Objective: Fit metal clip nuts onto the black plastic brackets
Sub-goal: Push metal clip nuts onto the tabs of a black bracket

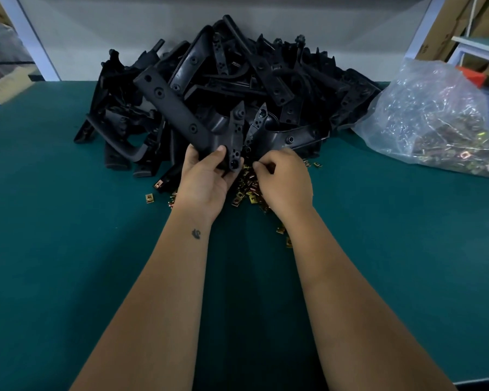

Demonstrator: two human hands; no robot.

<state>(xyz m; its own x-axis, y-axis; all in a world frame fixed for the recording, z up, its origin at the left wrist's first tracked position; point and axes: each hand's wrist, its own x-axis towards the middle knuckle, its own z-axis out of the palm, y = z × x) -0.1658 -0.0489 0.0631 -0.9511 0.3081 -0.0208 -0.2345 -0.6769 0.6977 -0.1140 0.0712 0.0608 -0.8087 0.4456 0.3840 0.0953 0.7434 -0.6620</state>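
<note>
Bracket heap (pixel 237 80) beyond, bag (pixel 435 114) rightward

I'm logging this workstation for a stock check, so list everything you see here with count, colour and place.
held bracket: one, black, raised in front of the pile, gripped at its near end.
bracket pile: many, black, heaped at the table's far middle.
loose clip nuts: many, brass-gold, scattered on the table under the hands.
plastic bag: one, clear, far right, filled with more metal parts.
table: one, green-topped.
cardboard boxes: several, brown, beyond the table at right.
left hand: grips the held bracket.
right hand: fingers curled at the bracket's end; whether it pinches a nut is hidden.
</note>
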